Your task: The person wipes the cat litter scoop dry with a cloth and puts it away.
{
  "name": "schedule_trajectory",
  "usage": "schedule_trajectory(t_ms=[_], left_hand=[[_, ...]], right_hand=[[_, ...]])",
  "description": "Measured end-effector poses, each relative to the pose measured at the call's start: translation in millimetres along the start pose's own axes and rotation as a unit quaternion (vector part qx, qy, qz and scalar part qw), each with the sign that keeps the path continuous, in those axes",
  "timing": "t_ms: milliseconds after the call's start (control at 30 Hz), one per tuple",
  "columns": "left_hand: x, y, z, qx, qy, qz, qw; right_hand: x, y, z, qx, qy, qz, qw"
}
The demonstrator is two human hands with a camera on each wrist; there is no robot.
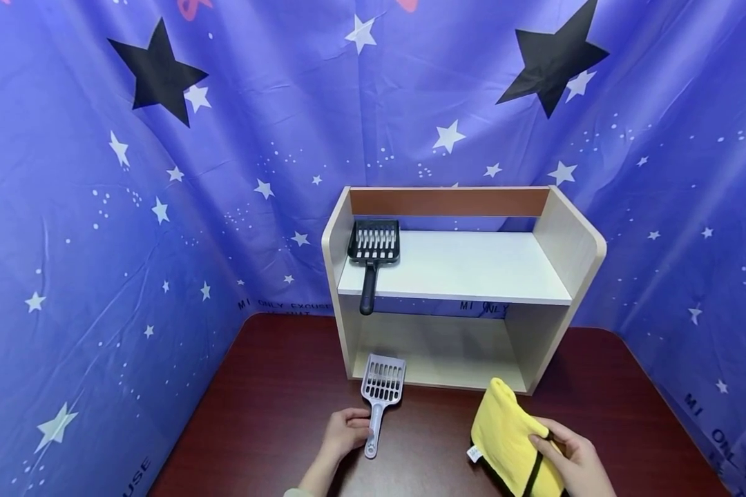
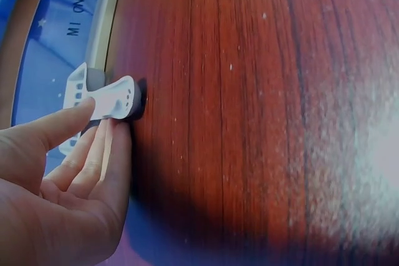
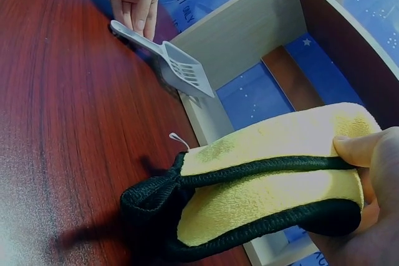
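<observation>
A grey slotted litter scoop [image 1: 383,381] is at the front left of the shelf unit, its handle toward me. My left hand [image 1: 345,433] pinches that handle between thumb and fingers; in the left wrist view the thumb lies on top of the scoop handle [image 2: 112,101]. On the right, my right hand [image 1: 573,455] grips a folded yellow cloth [image 1: 503,431] with black edging and a small white tag. The right wrist view shows the cloth [image 3: 274,135] held up above the table, thumb on its yellow face.
A two-level shelf unit [image 1: 454,266] stands at the back of the dark red wooden table [image 1: 273,386]. On its upper board lies a black slotted scoop [image 1: 369,276], handle jutting over the front edge. A blue star-printed curtain [image 1: 273,138] surrounds the table.
</observation>
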State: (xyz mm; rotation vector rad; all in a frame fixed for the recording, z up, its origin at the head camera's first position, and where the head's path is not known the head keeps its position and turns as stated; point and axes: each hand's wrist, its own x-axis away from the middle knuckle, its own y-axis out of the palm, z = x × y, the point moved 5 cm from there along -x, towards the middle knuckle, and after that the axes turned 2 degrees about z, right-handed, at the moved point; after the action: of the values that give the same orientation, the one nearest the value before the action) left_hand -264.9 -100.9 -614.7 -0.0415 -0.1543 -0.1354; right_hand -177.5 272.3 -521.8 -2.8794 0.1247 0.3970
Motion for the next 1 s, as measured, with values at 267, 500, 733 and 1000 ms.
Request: schedule_trajectory(t_ms=[267, 500, 733, 1000], left_hand=[[3.7, 2.5, 0.5, 0.002, -0.007, 0.000, 1.0000], [9.6, -1.3, 0.1, 0.026, -0.035, 0.009, 0.9990], [12.7, -5.7, -0.5, 0.083, -0.047, 0.004, 0.9954], [16.2, -7.8, 3.8, 0.098, -0.060, 0.005, 0.9933]], right_hand=[[1, 1, 0, 0.028, 0.016, 0.004, 0.999], [0, 3, -1, 0.052, 0.022, 0.007, 0.998], [-1, 6, -2, 0.065, 0.052, 0.011, 0.996], [-2, 10, -9, 0.053, 0.016, -0.018, 0.998]])
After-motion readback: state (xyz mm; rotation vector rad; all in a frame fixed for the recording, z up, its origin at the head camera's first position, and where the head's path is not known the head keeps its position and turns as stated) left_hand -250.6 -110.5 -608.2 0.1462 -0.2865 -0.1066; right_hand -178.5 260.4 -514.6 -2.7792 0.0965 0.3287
